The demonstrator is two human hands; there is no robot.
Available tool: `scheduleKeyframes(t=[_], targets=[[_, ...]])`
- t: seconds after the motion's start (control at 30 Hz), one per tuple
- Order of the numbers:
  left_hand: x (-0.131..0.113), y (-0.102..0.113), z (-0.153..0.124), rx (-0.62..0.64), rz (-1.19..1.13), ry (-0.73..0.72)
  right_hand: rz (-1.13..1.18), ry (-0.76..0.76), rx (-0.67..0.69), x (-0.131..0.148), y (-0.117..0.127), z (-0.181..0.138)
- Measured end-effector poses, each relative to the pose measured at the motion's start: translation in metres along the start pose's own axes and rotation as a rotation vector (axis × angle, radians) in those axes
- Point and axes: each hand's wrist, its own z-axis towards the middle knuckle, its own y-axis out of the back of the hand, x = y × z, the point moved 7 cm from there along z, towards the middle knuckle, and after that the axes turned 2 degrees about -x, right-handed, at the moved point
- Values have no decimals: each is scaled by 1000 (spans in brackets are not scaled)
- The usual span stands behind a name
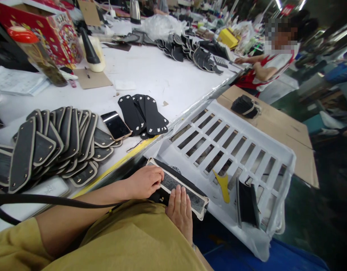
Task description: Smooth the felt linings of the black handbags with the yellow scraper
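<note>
A long dark grey piece with pale, uneven edging lies across my lap at the table's edge, over a black part. My left hand is closed at its left half, the fingertips curled down and pressed together; whatever they pinch is hidden. My right hand rests flat on the near edge of the same piece, fingers stretched out. A small gold-coloured metal fitting shows between the two hands.
To the right stands a white slatted crate holding a yellow piece and a black folded piece. Stacked dark strips, a phone and black panels lie on the white table. A co-worker is beyond.
</note>
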Motion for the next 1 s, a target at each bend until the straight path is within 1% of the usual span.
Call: scheduleKeyframes(t=[0.17,0.33,0.4,0.53,0.6,0.7,0.83,0.93,1.0], targets=[[1,-1,2,13,5,25,-7,41,-19,10,-5,14],[2,1,2,24,-1,19,51,63,-43,20,-9,28],[3,7,-2,32,-42,-27,70,70,-31,24,-10,34],[20,32,-19,-74,-42,-38,114,74,3,27,-12,41],[29,37,-26,-90,-19,-41,123,73,6,27,-11,41],[33,35,-31,-97,-35,-66,115,67,-8,26,-8,40],[32,30,-30,-166,-44,-25,73,85,-45,25,-4,38],[32,27,-29,-173,-55,0,54,181,-77,28,-2,35],[34,26,-29,-169,-65,5,47,250,-71,30,-3,33]])
